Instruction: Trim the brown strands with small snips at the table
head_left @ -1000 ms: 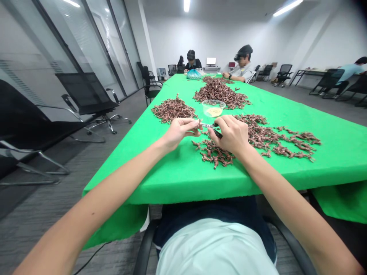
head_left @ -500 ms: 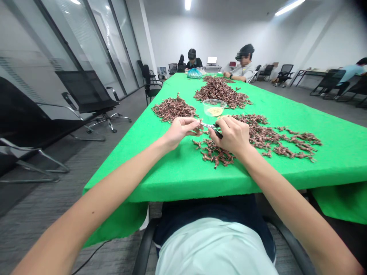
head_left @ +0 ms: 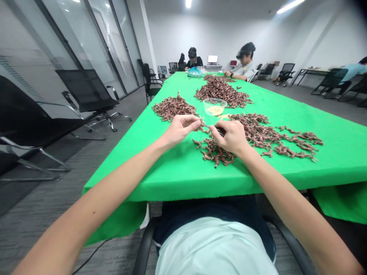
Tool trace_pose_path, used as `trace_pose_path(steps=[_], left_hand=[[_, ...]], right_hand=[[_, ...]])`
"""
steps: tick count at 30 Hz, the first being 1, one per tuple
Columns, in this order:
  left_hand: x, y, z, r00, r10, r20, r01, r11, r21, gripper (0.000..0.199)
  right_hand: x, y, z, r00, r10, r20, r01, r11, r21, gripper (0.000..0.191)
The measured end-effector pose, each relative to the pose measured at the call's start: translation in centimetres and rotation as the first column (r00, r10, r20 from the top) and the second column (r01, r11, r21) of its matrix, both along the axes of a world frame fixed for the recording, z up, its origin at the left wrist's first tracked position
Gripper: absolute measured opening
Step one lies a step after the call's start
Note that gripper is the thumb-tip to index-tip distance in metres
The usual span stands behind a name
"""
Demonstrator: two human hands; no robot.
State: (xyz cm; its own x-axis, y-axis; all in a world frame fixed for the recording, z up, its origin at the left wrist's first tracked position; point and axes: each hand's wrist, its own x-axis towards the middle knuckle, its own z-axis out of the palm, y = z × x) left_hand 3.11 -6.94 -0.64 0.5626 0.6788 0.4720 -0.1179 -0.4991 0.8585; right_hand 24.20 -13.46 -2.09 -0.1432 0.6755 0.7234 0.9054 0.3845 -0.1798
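My left hand [head_left: 180,129] is closed in a pinch on a small brown figure [head_left: 202,121], mostly covered by the fingertips. In my closed right hand [head_left: 231,136] are small pliers [head_left: 221,131] with dark handles. Their thin metal tip points left and meets the figure at my left fingertips; the exact contact is too small to make out. Just below my hands lies a loose heap of brown figures [head_left: 217,152]. A larger spread of brown figures [head_left: 255,130] extends to the right, and another pile of brown figures [head_left: 172,108] lies beyond my left hand.
A clear round tub [head_left: 205,108] with pale yellow bits stands beyond my hands on the green-covered table [head_left: 166,172]. Behind it rises a big brown pile [head_left: 220,91]. Further off are a blue bag [head_left: 195,72] and co-workers. Office chairs [head_left: 83,91] stand at left.
My right hand has shifted slightly left and its fingers have closed further round the plier handles. Less of the metal jaws shows now. My left hand keeps its pinch, almost in place.
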Motion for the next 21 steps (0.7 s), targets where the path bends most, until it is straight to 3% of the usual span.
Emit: trace_pose_path(steps=[7,12,17,21], left_hand=[[0.0,-0.3,0.3,1.000,0.022,-0.009,-0.022,1.000,-0.013,0.041],[0.0,-0.1,0.1,1.000,0.012,-0.001,-0.012,0.994,-0.105,0.041],[0.0,0.3,-0.5,0.996,-0.056,0.070,0.071,0.968,-0.243,0.035],[0.1,0.6,-0.7,0.992,-0.037,0.120,0.072,0.952,-0.297,0.035]], right_hand=[[-0.1,-0.1,0.4,0.989,0.101,-0.109,-0.108,0.992,-0.063,0.052],[-0.2,-0.3,0.8,0.967,0.168,-0.192,-0.184,0.980,-0.073,0.055],[0.2,-0.2,0.6,0.951,0.178,-0.254,-0.200,0.978,-0.062,0.051],[0.4,-0.1,0.5,0.957,0.149,-0.250,-0.167,0.985,-0.051,0.047]])
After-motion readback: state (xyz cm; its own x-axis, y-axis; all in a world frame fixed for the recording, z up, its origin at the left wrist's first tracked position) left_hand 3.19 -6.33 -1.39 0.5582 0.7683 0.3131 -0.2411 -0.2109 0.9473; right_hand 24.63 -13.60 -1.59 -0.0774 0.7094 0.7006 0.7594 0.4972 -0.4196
